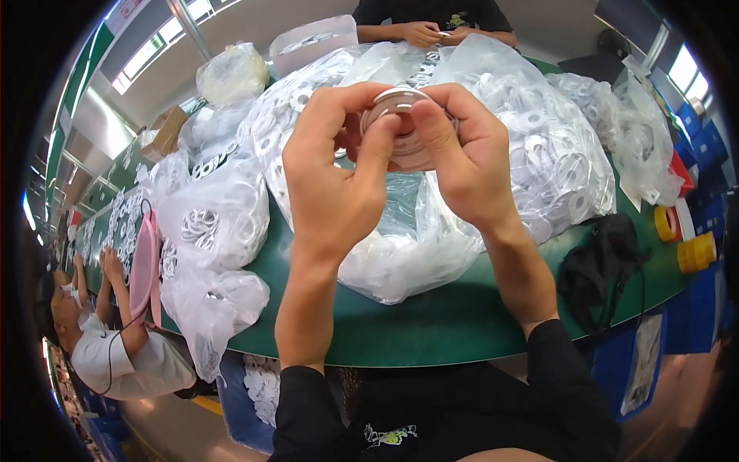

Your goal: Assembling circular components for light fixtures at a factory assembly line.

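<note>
Both of my hands are raised over the table, gripping one round, clear plastic part (396, 102) with a pale rim. My left hand (327, 173) curls around its left side, and my right hand (473, 158) closes on the right. Both thumbs press on its near face; the other fingers are partly hidden behind it. Beneath my hands lies an opened clear plastic bag (404, 266). Large clear bags of flat white rings (543, 165) spread behind and to the right. Another bag (208, 219) with white rings sits at the left.
The green table (431, 331) holds a black fabric item (604, 262) and yellow tape rolls (697, 252) at right. A translucent box (315, 45) and a cardboard box (163, 135) stand farther back. Below the table edge is a blue bin (237, 408). Other people work across and left.
</note>
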The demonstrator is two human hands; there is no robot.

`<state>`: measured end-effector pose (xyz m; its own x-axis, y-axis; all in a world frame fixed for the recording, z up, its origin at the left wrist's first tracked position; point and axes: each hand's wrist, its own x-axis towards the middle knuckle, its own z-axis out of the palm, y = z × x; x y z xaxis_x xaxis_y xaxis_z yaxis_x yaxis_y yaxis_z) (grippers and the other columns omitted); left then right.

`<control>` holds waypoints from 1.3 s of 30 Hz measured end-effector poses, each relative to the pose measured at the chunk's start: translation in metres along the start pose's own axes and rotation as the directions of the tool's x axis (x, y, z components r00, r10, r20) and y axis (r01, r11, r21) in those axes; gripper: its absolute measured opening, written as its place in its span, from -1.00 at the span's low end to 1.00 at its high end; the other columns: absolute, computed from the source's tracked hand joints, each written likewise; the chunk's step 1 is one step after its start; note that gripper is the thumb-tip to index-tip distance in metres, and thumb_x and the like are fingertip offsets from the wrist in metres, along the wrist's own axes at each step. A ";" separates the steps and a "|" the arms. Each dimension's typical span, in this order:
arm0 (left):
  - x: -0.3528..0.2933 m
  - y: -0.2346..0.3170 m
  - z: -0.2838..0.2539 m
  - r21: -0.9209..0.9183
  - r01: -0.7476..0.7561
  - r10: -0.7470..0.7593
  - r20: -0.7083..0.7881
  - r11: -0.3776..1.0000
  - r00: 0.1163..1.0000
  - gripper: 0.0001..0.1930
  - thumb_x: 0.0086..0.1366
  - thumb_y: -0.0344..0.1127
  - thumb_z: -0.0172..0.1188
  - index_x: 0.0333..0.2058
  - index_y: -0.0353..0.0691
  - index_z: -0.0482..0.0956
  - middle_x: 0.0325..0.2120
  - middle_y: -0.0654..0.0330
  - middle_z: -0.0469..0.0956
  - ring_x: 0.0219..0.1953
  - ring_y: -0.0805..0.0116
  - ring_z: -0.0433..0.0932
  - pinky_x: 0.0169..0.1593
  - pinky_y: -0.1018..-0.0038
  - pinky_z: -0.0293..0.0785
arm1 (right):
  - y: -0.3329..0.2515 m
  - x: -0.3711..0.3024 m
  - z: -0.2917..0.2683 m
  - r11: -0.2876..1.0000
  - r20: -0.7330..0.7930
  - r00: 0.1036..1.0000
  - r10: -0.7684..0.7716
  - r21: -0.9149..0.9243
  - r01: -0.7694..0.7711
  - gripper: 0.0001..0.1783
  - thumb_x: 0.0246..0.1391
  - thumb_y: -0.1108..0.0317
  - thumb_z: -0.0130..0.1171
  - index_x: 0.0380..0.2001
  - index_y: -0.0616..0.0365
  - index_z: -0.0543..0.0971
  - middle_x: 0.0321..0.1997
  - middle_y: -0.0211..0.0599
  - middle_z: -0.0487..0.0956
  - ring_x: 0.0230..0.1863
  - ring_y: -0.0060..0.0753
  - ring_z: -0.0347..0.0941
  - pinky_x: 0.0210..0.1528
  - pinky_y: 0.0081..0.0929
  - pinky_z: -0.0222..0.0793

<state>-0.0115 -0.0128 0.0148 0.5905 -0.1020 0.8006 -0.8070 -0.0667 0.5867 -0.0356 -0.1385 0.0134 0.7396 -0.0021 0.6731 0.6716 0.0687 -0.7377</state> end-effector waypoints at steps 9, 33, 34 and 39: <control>-0.008 0.007 0.002 0.030 -0.001 0.003 -0.047 1.000 0.999 -0.82 -0.06 -0.55 0.15 -0.40 -0.32 0.44 -0.52 0.17 0.42 -0.58 0.44 0.40 -0.52 0.57 0.33 | 0.002 -0.003 -0.001 0.994 0.049 0.996 0.075 0.075 -0.078 -0.77 0.10 0.33 -0.03 -0.29 0.31 0.38 -0.38 -0.33 0.47 -0.40 -0.64 0.41 -0.39 -0.69 0.41; -0.055 -0.127 -0.270 0.977 0.116 -0.688 0.039 0.177 0.725 -0.81 -0.07 -0.33 0.08 -0.45 -0.24 0.54 -0.48 -0.02 0.52 -0.35 0.06 0.50 -0.23 0.31 0.39 | -0.039 -0.010 -0.050 0.965 0.350 0.936 -0.043 -0.229 0.131 -0.85 0.02 0.41 0.01 -0.36 0.28 0.43 -0.48 -0.34 0.48 -0.47 -0.60 0.36 -0.37 -0.66 0.29; -0.057 -0.124 -0.261 0.975 0.116 -0.700 0.052 0.191 0.712 -0.81 -0.07 -0.33 0.08 -0.45 -0.24 0.54 -0.48 -0.02 0.52 -0.35 0.06 0.50 -0.23 0.31 0.39 | -0.042 -0.011 -0.052 0.976 0.345 0.939 -0.008 -0.202 0.083 -0.85 0.03 0.41 0.00 -0.37 0.29 0.43 -0.48 -0.34 0.49 -0.46 -0.60 0.37 -0.36 -0.66 0.30; -0.029 -0.074 -0.248 0.998 0.065 -0.618 -0.064 -0.021 0.784 -0.80 0.00 -0.32 -0.02 -0.46 -0.29 0.51 -0.44 -0.09 0.50 -0.32 0.00 0.48 -0.21 0.27 0.38 | -0.027 -0.010 -0.051 0.971 0.333 0.942 -0.049 -0.205 0.123 -0.83 0.03 0.39 0.01 -0.36 0.30 0.43 -0.46 -0.35 0.49 -0.43 -0.64 0.37 -0.34 -0.67 0.29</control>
<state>0.0326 0.2413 -0.0215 0.9618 0.0243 0.2728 0.0484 -0.9955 -0.0818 -0.0590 -0.1913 0.0240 0.6489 0.3265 0.6873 0.7521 -0.1384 -0.6443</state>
